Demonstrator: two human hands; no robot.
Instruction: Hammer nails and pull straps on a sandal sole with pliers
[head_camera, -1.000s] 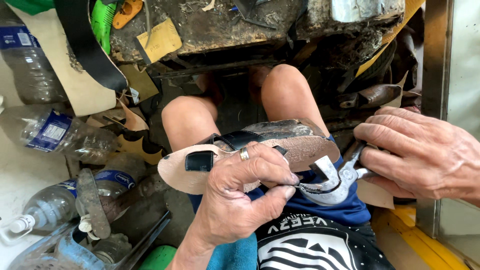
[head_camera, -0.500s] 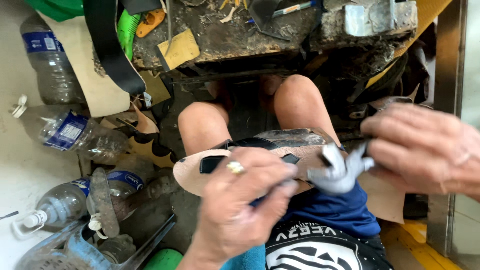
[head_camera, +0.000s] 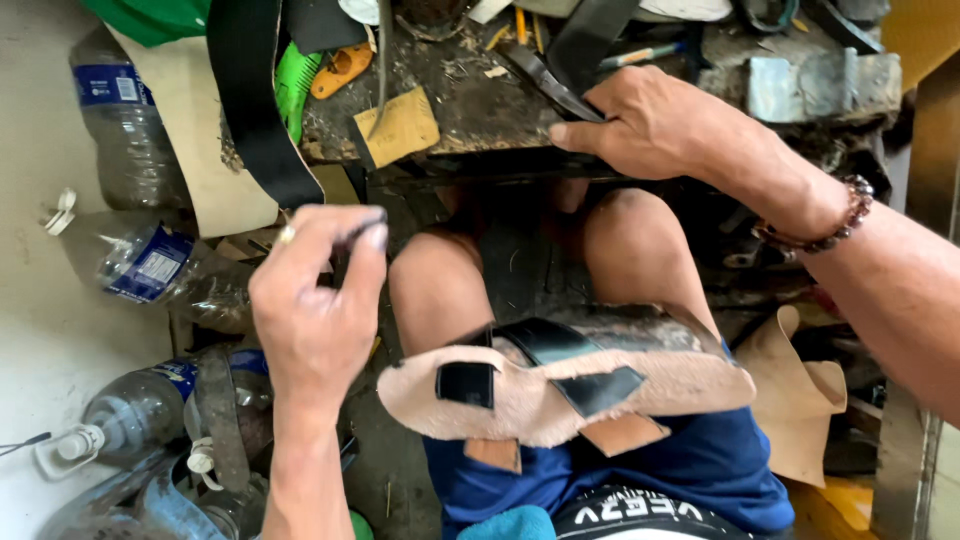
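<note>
A tan leather sandal sole (head_camera: 520, 400) with black straps (head_camera: 545, 340) threaded through it rests across my lap, with neither hand touching it. My left hand (head_camera: 315, 300) is raised to the left of the sole, its fingertips pinched together; whether they hold something small I cannot make out. My right hand (head_camera: 650, 120) reaches up to the dirty workbench (head_camera: 460, 110) and grips a dark, blade-like tool (head_camera: 540, 75) lying on it.
Plastic bottles (head_camera: 150, 265) lie on the floor at left. A black strap (head_camera: 250, 100) hangs off the bench beside a green brush (head_camera: 290, 85) and a yellow abrasive scrap (head_camera: 400, 125). A metal block (head_camera: 810, 85) sits at the bench's right. A leather scrap (head_camera: 800, 390) lies by my right thigh.
Both hands have left the sole. My left hand lifted away to the left, and my right hand let go of the whitish piece and reached up to the bench.
</note>
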